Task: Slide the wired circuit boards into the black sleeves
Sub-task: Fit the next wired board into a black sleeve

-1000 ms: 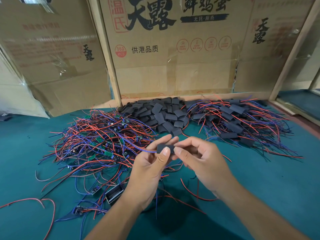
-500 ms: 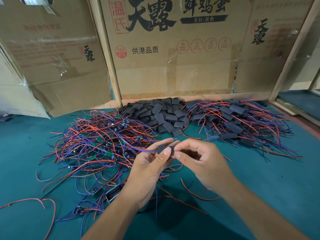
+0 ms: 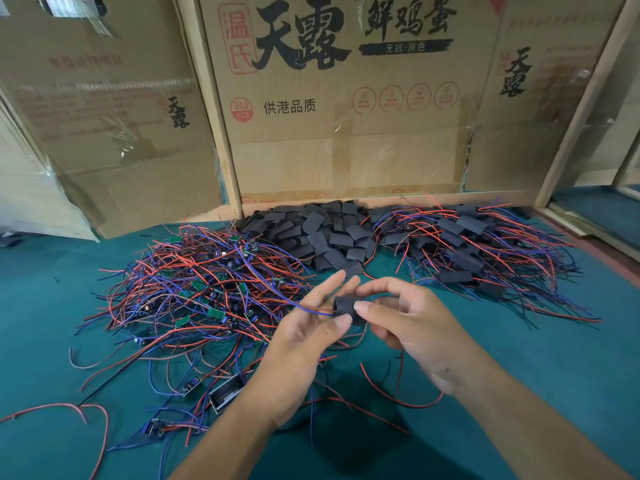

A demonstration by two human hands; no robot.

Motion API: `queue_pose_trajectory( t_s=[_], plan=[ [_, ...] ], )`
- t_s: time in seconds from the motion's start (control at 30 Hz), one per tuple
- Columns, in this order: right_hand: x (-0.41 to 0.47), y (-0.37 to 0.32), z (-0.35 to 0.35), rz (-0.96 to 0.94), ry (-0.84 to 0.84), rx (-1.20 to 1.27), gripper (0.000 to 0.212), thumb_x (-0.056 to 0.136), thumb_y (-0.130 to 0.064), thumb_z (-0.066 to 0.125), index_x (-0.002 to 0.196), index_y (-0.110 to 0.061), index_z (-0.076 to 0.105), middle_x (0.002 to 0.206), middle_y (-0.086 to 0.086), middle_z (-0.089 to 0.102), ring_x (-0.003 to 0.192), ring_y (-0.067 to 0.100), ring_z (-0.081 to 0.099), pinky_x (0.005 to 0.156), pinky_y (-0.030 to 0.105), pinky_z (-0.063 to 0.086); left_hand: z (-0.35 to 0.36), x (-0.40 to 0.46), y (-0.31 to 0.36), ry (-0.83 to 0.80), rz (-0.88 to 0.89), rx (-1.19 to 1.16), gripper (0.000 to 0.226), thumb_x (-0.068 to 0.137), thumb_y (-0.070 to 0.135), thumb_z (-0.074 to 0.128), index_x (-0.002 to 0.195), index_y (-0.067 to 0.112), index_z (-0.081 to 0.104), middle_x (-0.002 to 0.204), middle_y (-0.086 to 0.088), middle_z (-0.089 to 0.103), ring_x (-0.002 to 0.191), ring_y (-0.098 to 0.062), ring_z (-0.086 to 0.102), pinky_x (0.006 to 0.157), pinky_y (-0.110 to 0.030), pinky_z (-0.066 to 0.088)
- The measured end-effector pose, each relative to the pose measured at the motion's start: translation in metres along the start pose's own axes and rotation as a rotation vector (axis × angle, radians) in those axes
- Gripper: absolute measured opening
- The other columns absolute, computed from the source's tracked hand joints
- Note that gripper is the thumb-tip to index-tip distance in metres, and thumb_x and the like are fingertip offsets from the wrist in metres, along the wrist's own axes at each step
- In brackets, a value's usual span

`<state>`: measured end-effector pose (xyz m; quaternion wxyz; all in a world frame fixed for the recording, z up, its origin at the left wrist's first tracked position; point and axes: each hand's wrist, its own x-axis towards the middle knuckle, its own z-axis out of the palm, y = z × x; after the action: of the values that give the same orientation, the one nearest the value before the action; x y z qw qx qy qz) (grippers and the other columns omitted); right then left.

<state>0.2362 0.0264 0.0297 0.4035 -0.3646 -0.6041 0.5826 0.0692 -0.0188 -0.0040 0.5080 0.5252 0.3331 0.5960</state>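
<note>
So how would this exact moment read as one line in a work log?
step: sleeving board | right hand: pinches black sleeve | left hand: thumb on sleeve end, fingers straight | wires: exit sleeve leftward

Two hands meet above a green tabletop (image 3: 519,393): right hand (image 3: 412,327) pinches a black sleeve (image 3: 344,308); left hand (image 3: 308,337) touches it. Wired boards (image 3: 207,292) at ten o'clock.
</note>
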Motion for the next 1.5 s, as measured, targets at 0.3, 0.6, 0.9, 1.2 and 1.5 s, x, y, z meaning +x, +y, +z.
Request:
queue_pose_trajectory(
  t_s=[0.3,0.6,0.9,1.2,1.5],
  plan=[
    [-0.005,0.0,0.0,-0.407,-0.024,-0.638,0.022,0.08,-0.037,0.071,0.1,-0.033,0.061,0.082,-0.015,0.064,0.069,0.005,0.056,0.064,0.014,0.043,-0.007,0.003,0.003,0.216,0.026,0.216,0.027,0.093,0.035,0.062,0.07,0.02,0.057,0.058,-0.007,0.052,0.053,-0.018,0.043,0.054,-0.025,0.039],
    [-0.008,0.005,0.004,-0.655,0.075,-0.925,0.029,0.085,-0.047,0.062,0.11,-0.036,0.053,0.097,-0.016,0.062,0.082,0.008,0.059,0.068,0.033,0.052,-0.005,0.003,0.004,0.209,0.032,0.191,0.027,0.088,0.039,0.065,0.071,0.019,0.061,0.066,-0.004,0.053,0.056,-0.017,0.046,0.056,-0.027,0.04],
    [-0.008,0.007,0.007,-0.816,0.205,-1.136,0.03,0.083,-0.043,0.06,0.1,-0.02,0.068,0.078,-0.007,0.059,0.063,0.018,0.055,0.048,0.029,0.045,0.0,0.001,0.007,0.19,0.021,0.191,0.025,0.086,0.04,0.067,0.071,0.021,0.062,0.063,-0.006,0.05,0.053,-0.014,0.042,0.053,-0.021,0.039],
    [-0.007,0.008,0.004,-0.788,0.176,-1.067,0.032,0.087,-0.046,0.057,0.104,-0.02,0.066,0.08,-0.007,0.059,0.065,0.019,0.056,0.05,0.033,0.049,0.0,0.001,0.009,0.215,-0.011,0.128,0.025,0.084,0.041,0.068,0.068,0.023,0.061,0.061,0.0,0.049,0.051,-0.013,0.04,0.059,-0.027,0.037],
    [-0.008,0.008,0.003,-0.767,0.143,-1.097,0.041,0.076,-0.028,0.08,0.108,-0.016,0.058,0.086,-0.005,0.067,0.069,0.017,0.063,0.051,0.03,0.052,0.0,0.001,0.011,0.263,-0.061,0.074,0.026,0.089,0.031,0.068,0.065,0.023,0.062,0.064,-0.003,0.048,0.053,-0.016,0.04,0.055,-0.025,0.035]
  ],
)
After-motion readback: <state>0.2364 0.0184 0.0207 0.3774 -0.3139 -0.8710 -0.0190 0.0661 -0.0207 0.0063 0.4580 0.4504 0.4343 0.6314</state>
